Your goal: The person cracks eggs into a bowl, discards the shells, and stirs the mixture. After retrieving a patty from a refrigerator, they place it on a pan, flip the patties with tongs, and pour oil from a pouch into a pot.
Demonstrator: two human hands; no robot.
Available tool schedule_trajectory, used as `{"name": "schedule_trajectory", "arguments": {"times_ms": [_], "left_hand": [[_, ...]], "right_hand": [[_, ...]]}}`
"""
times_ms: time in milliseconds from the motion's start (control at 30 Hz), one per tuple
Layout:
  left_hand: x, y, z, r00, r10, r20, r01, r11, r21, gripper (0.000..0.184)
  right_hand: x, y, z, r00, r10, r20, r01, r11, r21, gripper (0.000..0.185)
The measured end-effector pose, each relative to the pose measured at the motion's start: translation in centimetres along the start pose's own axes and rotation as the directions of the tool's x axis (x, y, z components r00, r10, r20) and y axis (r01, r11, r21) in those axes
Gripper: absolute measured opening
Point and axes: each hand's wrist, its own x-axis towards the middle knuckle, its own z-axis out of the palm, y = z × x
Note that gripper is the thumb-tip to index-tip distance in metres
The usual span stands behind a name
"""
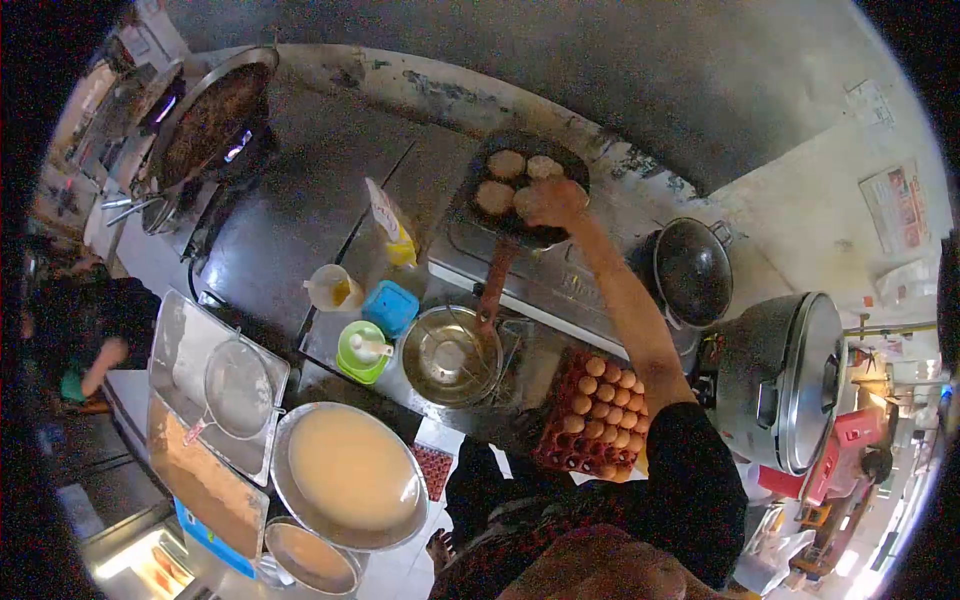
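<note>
My right hand (pixel 558 203) reaches over the dark square pan (pixel 571 165) at the back of the counter. Its bunched fingers are at the lower right round cake (pixel 526 203), partly covering it; what they pinch, if anything, is too blurred to make out. Three more pale round cakes lie in the pan, at upper left (pixel 505 164), upper right (pixel 543 167) and lower left (pixel 494 197). The pan's brown handle (pixel 497 275) points towards me, above a round metal bowl (pixel 451 356). My left hand is out of view.
Near my right arm are a red tray of eggs (pixel 603 412), a black wok (pixel 692 270) and a large lidded pot (pixel 775 385). Left are a batter bowl (pixel 282 470), blue container (pixel 391 309), green bowl (pixel 362 371), jug (pixel 322 288) and another person (pixel 90 310).
</note>
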Motion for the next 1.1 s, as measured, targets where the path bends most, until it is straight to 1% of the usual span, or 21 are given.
{"name": "schedule_trajectory", "arguments": {"times_ms": [33, 67, 233, 300, 333, 400, 433, 467, 533, 567, 600, 667, 733, 767, 800, 833, 900, 933, 1000, 1033, 1100], "left_hand": [[-0.1, -0.1, -0.3, 1.0, 0.001, -0.002, -0.001, 1.0, 0.0, 0.049], [-0.2, -0.2, -0.5, 1.0, 0.001, -0.004, -0.001, 1.0, -0.005, 0.049], [-0.1, -1.0, -1.1, 1.0, 0.002, -0.006, -0.002, 1.0, -0.014, 0.049], [0.0, -1.1, -1.2, 1.0, 0.004, -0.003, -0.004, 1.0, -0.01, 0.049], [0.1, -1.0, -1.3, 1.0, 0.007, 0.001, -0.007, 1.0, -0.008, 0.049], [0.2, -0.6, -1.4, 1.0, 0.014, 0.009, -0.014, 1.0, -0.002, 0.048], [0.3, -0.5, -1.4, 1.0, 0.019, 0.012, -0.019, 1.0, 0.0, 0.048], [0.4, -0.4, -1.4, 1.0, 0.022, 0.014, -0.022, 1.0, 0.0, 0.048], [0.9, -0.6, -1.8, 0.999, 0.031, 0.018, -0.031, 1.0, 0.002, 0.048], [1.0, -0.7, -2.1, 0.999, 0.03, 0.023, -0.03, 1.0, 0.003, 0.048], [1.2, -0.7, -2.3, 0.999, 0.027, 0.032, -0.026, 1.0, -0.005, 0.048], [1.7, -1.0, -2.9, 0.999, 0.016, 0.052, -0.015, 0.999, -0.028, 0.048], [1.0, -1.9, -3.4, 0.991, 0.106, 0.087, -0.094, 0.987, -0.128, 0.048], [0.9, -1.8, -3.4, 0.987, 0.138, 0.077, -0.132, 0.988, -0.081, 0.047], [0.4, -1.4, -2.6, 0.98, 0.187, 0.071, -0.184, 0.982, -0.044, 0.045], [-0.1, -1.1, -1.7, 0.97, 0.236, 0.064, -0.236, 0.972, -0.004, 0.043], [-2.1, -0.2, 0.4, 0.945, 0.325, 0.025, -0.326, 0.944, 0.055, 0.041], [-3.4, 0.1, 1.5, 0.936, 0.353, -0.008, -0.351, 0.933, 0.075, 0.039], [-5.1, 1.3, 3.6, 0.906, 0.42, -0.048, -0.414, 0.904, 0.102, 0.037], [-6.0, 1.9, 4.4, 0.896, 0.443, -0.043, -0.436, 0.893, 0.109, 0.036], [-6.8, 2.6, 5.2, 0.875, 0.484, -0.004, -0.48, 0.868, 0.129, 0.036]], "right_hand": [[2.7, 1.1, -3.8, 0.95, 0.046, 0.308, -0.111, 0.974, 0.199, 0.067], [4.3, 1.6, -6.1, 0.809, 0.015, 0.588, -0.268, 0.899, 0.346, 0.066], [3.0, 4.5, -7.3, 0.799, -0.204, 0.566, -0.247, 0.747, 0.618, 0.038], [2.2, 4.8, -7.5, 0.787, -0.175, 0.591, -0.324, 0.699, 0.638, 0.028], [2.0, 4.3, -7.7, 0.774, -0.106, 0.624, -0.401, 0.681, 0.613, 0.023], [0.9, 4.2, -6.9, 0.851, -0.115, 0.512, -0.186, 0.846, 0.499, 0.018], [-0.6, 4.6, -4.2, 0.894, -0.24, 0.378, 0.114, 0.938, 0.326, 0.016], [-1.3, 4.8, -2.8, 0.878, -0.397, 0.268, 0.388, 0.917, 0.09, 0.015], [-1.2, 4.7, -3.7, 0.917, -0.255, 0.306, 0.145, 0.929, 0.34, 0.014], [-1.4, 4.8, -4.2, 0.923, -0.183, 0.34, 0.011, 0.892, 0.452, 0.014], [-1.2, 4.9, -5.1, 0.918, -0.116, 0.379, -0.122, 0.827, 0.548, 0.013], [-0.4, 5.0, -7.4, 0.88, -0.006, 0.474, -0.369, 0.62, 0.692, 0.013], [1.7, 3.2, -16.2, 0.897, 0.289, 0.335, -0.441, 0.543, 0.714, 0.015], [1.6, 1.6, -19.8, 0.864, 0.426, 0.268, -0.47, 0.494, 0.732, 0.016], [0.1, 0.1, -20.4, 0.836, 0.457, 0.305, -0.515, 0.458, 0.725, 0.017], [-1.6, -1.6, -20.5, 0.807, 0.477, 0.347, -0.557, 0.422, 0.716, 0.018], [-4.0, -6.3, -22.8, 0.786, 0.399, 0.472, -0.605, 0.337, 0.721, 0.017], [-5.5, -9.6, -24.5, 0.778, 0.307, 0.548, -0.624, 0.284, 0.728, 0.017], [-8.6, -15.1, -26.0, 0.754, 0.212, 0.621, -0.636, 0.468, 0.613, 0.03], [-8.7, -17.3, -27.8, 0.704, 0.122, 0.7, -0.626, 0.571, 0.531, 0.041], [-11.9, -21.9, -27.5, 0.736, 0.084, 0.671, -0.581, 0.588, 0.563, 0.062]]}}
